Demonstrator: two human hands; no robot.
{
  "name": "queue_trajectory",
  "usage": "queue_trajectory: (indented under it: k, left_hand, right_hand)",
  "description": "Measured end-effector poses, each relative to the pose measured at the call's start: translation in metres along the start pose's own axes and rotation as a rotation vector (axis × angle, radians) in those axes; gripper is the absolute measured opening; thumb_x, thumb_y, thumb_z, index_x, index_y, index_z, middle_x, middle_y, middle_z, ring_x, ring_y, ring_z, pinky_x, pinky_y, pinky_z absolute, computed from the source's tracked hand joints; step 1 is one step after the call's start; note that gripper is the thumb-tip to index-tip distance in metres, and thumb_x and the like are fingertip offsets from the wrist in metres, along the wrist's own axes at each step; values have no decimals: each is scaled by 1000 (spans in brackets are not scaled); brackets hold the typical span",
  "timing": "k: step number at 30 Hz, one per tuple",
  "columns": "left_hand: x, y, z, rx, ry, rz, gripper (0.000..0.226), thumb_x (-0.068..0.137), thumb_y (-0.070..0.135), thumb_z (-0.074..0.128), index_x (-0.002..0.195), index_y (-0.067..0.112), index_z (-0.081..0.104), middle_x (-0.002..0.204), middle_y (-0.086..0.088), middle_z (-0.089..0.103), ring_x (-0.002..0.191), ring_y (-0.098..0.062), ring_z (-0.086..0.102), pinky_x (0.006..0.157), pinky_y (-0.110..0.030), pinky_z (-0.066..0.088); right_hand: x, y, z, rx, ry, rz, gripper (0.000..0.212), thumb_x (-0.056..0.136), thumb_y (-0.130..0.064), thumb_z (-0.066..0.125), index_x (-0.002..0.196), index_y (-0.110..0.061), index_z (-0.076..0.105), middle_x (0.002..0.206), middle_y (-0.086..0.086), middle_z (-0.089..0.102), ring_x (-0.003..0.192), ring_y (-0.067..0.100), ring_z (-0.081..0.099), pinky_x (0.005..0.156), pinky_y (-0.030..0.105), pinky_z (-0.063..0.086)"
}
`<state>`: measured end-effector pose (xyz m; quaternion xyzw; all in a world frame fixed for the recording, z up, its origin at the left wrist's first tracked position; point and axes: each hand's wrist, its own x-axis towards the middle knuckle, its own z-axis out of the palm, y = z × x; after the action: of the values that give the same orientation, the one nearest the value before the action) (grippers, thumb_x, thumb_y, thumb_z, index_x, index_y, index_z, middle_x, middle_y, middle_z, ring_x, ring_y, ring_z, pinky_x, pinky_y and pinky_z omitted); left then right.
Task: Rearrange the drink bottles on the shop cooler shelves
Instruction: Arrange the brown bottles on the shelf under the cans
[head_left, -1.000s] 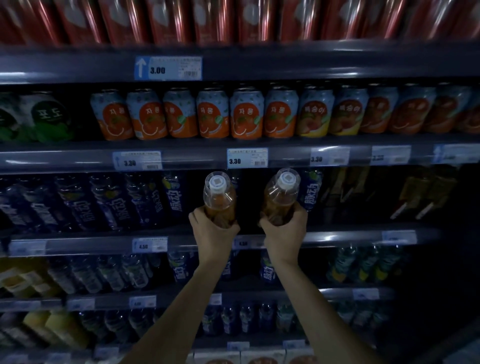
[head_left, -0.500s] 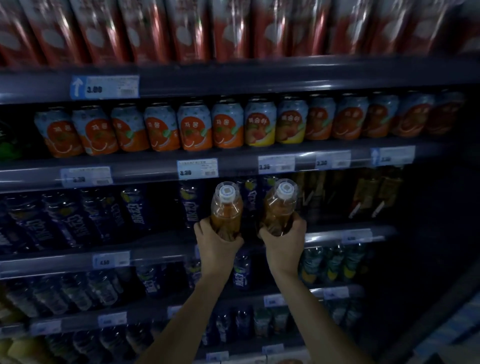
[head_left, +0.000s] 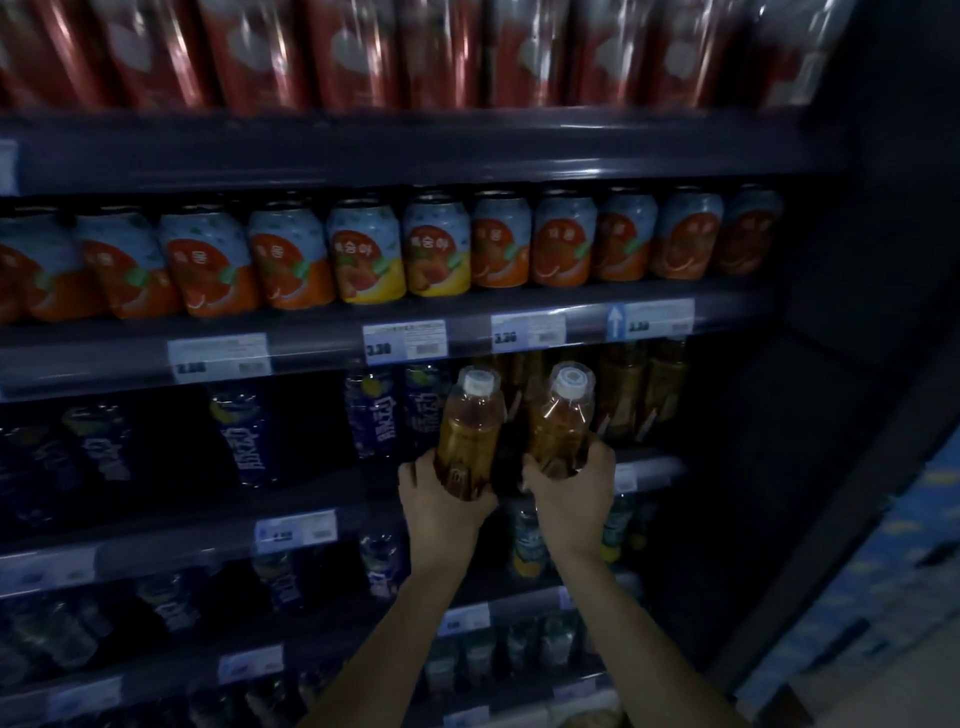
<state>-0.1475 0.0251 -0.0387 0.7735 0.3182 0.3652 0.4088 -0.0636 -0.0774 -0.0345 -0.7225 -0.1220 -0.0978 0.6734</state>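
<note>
Mid-frame, fingers curled: left hand (head_left: 441, 512) grips left amber bottle (head_left: 467, 431), right hand (head_left: 569, 506) right amber bottle (head_left: 558, 421); price tag (head_left: 405, 340) above reads 3.30.

Price tags (head_left: 405, 340) on the shelf (head_left: 311, 347) read 3.30.

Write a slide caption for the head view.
Left hand holds the left amber bottle, right hand the right amber bottle, before the cooler shelves.
</note>
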Motion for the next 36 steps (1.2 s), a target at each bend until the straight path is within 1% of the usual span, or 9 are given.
queue_trajectory:
  k: [2, 5, 9, 11, 13, 14, 21, 26, 36]
  left_hand:
    - [1, 7, 12, 6, 3, -13, 68, 63, 27, 81, 122, 11, 51, 110, -5, 49, 92, -3, 36, 82, -22, 40]
    - [4, 20, 27, -33, 28, -33, 72, 63, 29, 82, 125, 10, 50, 110, -2, 44, 96, -13, 47, 82, -25, 43]
    - [14, 33, 40, -66, 38, -12, 73, 64, 29, 82, 127, 11, 50, 110, -2, 42, 103, -18, 48, 89, -33, 47]
    - [19, 37, 44, -87, 50, 0, 73, 64, 28, 82, 128, 11, 49, 109, 1, 41, 104, -17, 47, 91, -33, 46]
    - [24, 41, 49, -100, 80, 12, 74, 65, 29, 82, 128, 10, 49, 108, 3, 41, 102, -13, 46, 89, -27, 43]
    - [26, 42, 50, -99, 94, 13, 74, 65, 29, 82, 128, 10, 49, 108, 3, 41, 100, -12, 46, 88, -24, 41]
    - [40, 38, 58, -83, 116, 6, 73, 67, 28, 83, 129, 7, 50, 109, 3, 41, 97, -8, 47, 89, -20, 40]
    - [43, 31, 68, -107, 114, -21, 73, 67, 25, 83, 129, 6, 51, 109, 0, 44, 94, -8, 49, 89, -23, 45]
    - [52, 12, 73, -108, 136, -77, 87, 68, 34, 83, 138, 6, 39, 120, 1, 42, 108, -6, 42, 96, -22, 35]
  right_hand:
    - [11, 3, -8, -19, -1, -1, 47, 70, -26, 81, 105, -19, 52, 102, 8, 58, 94, 21, 61, 86, 42, 54]
    - [29, 4, -17, -41, -10, 3, 47, 69, -24, 80, 106, -13, 52, 103, 11, 58, 92, 27, 62, 83, 46, 54]
    - [49, 3, -20, -61, -43, -13, 60, 70, -26, 81, 120, -8, 52, 125, 9, 49, 106, 34, 60, 90, 47, 52]
    - [56, 2, -20, -99, -26, -40, 64, 70, -28, 81, 123, -6, 52, 131, 7, 47, 117, 26, 52, 98, 35, 47]
    - [62, 2, -19, -114, -5, -65, 57, 69, -26, 82, 115, -6, 54, 118, 1, 48, 110, 14, 49, 89, 16, 40]
    - [64, 2, -18, -120, -5, -67, 53, 69, -26, 82, 111, -6, 55, 113, 0, 48, 105, 11, 48, 84, 14, 38]
    - [77, 3, -3, -133, -78, -36, 64, 70, -32, 81, 122, -7, 53, 115, 6, 54, 106, 16, 52, 89, 33, 49]
    - [81, 7, 7, -159, -121, -9, 73, 71, -34, 80, 131, -7, 48, 121, 8, 56, 115, 23, 52, 97, 42, 48]
    - [78, 21, 16, -211, -95, -38, 73, 74, -32, 79, 134, -3, 48, 123, 8, 51, 113, 20, 50, 90, 24, 40]
